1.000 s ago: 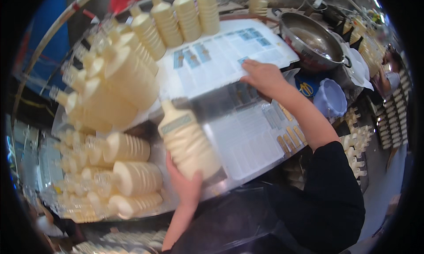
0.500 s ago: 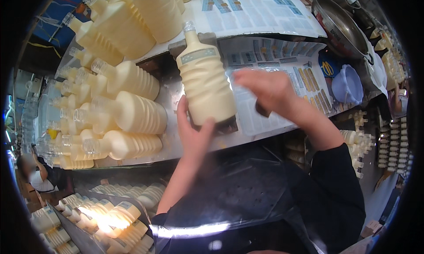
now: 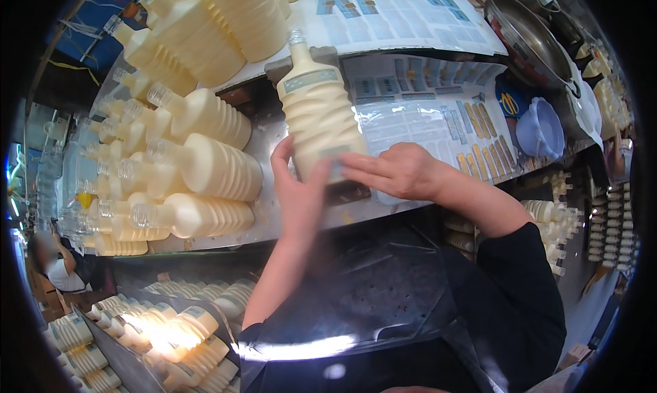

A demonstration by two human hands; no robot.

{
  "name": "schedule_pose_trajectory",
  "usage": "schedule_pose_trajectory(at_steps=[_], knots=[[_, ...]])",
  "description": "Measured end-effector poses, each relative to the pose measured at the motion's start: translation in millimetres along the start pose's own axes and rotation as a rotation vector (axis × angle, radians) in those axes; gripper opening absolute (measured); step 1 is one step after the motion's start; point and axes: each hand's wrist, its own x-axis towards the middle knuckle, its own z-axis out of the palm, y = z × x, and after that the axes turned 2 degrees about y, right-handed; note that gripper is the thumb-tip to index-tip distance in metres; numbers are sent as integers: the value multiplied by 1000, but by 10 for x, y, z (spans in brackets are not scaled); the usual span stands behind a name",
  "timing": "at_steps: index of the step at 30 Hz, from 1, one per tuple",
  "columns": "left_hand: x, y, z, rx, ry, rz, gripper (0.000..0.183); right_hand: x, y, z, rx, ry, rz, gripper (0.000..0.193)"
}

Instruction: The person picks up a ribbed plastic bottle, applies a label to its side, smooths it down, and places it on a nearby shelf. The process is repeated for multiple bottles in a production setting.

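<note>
A cream-coloured bottle (image 3: 321, 109) with wavy ridges and a clear threaded neck lies on the bench in front of me, neck pointing away. A blue-grey label strip (image 3: 311, 82) crosses its shoulder, and a second greyish patch like a label (image 3: 335, 151) shows low on its body. My left hand (image 3: 301, 188) grips the bottle's lower left side, its blurred thumb over the front near the base. From the right, my right hand (image 3: 404, 171) reaches in with its fingers stretched out, their tips against the bottle's lower front beside that patch and the left thumb.
Similar cream bottles (image 3: 212, 164) lie stacked on the left. Sheets of blue and gold labels (image 3: 428, 85) lie right of the bottle, with another label sheet (image 3: 410, 17) behind. A lilac bucket (image 3: 539, 129) and metal pan (image 3: 527, 34) stand at right. Crated bottles (image 3: 171, 331) sit lower left.
My right hand has moved left and down from above the label sheets onto the bottle's lower front. A greyish patch now shows there. The left hand keeps its hold.
</note>
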Motion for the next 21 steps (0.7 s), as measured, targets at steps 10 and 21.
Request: schedule_pose_trajectory(at_steps=[10,21], knots=[[-63,-19,18,-238,-2,-51,65,-42,-87,223,942,108,1125,43],[-50,0,-18,-213,-31,-83,67,231,-114,200,931,-87,1240,47]])
